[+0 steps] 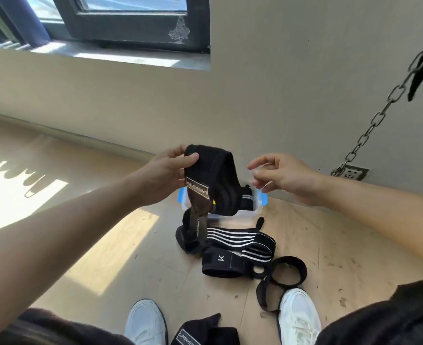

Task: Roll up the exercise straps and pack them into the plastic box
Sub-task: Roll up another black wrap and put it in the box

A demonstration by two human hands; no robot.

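Observation:
My left hand (165,170) grips the top of a wide black exercise strap (213,178) with a label patch, held up above the floor; its tail hangs down toward the pile. My right hand (280,175) hovers just to the right of the strap, fingers apart, holding nothing. Behind the hanging strap stands a clear plastic box (256,207) with blue clips, and a striped rolled strap (246,195) lies inside it. On the floor in front of the box lies a loose pile of black straps, some with white stripes (235,239). One more labelled strap (200,332) rests between my shoes.
My two white shoes (145,322) stand at the bottom on the wooden floor. A metal chain (370,130) hangs diagonally at the right, near a wall socket (355,173). A beige wall rises right behind the box, with a window at upper left.

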